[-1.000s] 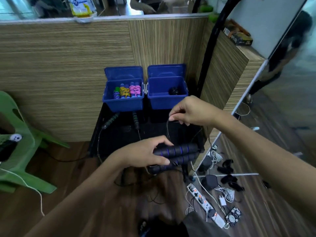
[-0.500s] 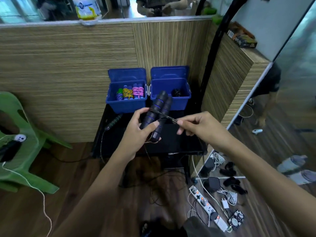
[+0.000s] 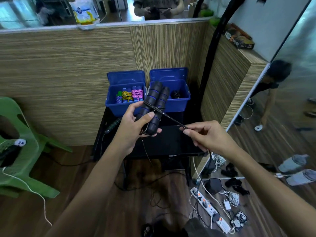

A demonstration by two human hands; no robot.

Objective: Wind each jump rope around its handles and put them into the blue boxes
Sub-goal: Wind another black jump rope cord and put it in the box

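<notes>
The left hand (image 3: 131, 127) is gripping the paired black handles (image 3: 154, 106) tilted upright above the dark surface (image 3: 171, 142), while the right hand (image 3: 206, 135) is pinching the rope (image 3: 171, 118) stretching taut from them, with two blue boxes (image 3: 177, 103) sitting open just behind against the wood-grain wall.

We've got two black foam handles (image 3: 154, 106) with blue rings round them, and a thin dark rope (image 3: 171, 118) coming off them. Both far boxes are solid blue: the left box (image 3: 119, 108) holds bundles wound in purple (image 3: 119, 99), yellow (image 3: 127, 96) and pink (image 3: 137, 94) cord, the right box (image 3: 177, 105) has something black in it. The table (image 3: 171, 142) is black, the wall panel (image 3: 68, 74) behind is tan with fine streaks, and the chair (image 3: 18, 151) on the left is green.
</notes>
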